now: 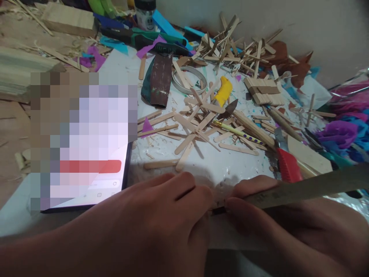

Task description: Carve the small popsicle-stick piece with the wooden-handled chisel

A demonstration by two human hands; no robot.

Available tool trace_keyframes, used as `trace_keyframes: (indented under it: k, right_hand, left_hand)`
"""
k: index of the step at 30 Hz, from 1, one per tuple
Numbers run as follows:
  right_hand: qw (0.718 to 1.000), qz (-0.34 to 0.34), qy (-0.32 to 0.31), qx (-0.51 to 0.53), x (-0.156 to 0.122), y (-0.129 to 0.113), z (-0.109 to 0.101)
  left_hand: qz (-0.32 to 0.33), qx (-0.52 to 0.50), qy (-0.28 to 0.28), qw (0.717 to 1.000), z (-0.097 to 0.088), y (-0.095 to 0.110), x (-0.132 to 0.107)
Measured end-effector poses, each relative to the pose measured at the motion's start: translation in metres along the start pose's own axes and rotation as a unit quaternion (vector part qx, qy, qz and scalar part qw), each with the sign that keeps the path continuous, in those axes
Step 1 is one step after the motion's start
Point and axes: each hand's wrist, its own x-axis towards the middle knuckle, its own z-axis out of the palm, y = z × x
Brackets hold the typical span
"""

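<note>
Scattered craft sticks [198,127] mid-table; yellow-handled knife [224,91] among them; phone [112,186] (screen lit) left; red-handled cutter [288,166] right.

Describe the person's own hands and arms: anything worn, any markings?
Both are bare. The left hand and right hand show no gloves, rings or tape. The left forearm carries no sleeve, watch or band, and neither does the right wrist, as far as it shows. No tattoos or marks are visible.

Pretty messy white table [207,161]: popsicle sticks [187,130] scattered all over, a phone [115,181] on the left, paper scraps [147,127], a yellow-handled knife [223,92].
</note>
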Motion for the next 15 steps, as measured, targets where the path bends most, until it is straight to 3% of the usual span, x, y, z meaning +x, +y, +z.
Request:
trace_keyframes:
  k: [4,10,15]
  right_hand:
    - [0.998,0.014,-0.058,0.006,0.0101,-0.0054,-0.0016]
    - [0.999,0.021,-0.029,-0.025,0.0077,-0.0093,-0.0005]
    - [0.992,-0.046,-0.038,-0.108,0.0118,-0.0111,-0.0011]
  left_hand:
    - [0.015,-0.005,0.012,1.000,-0.0020,0.0043,0.0026]
    - [0.029,-0.027,-0.006,0.999,-0.0025,0.0023,0.0061]
    - [0.050,-0.023,0.007,0.998,-0.0079,0.0024,0.0052]
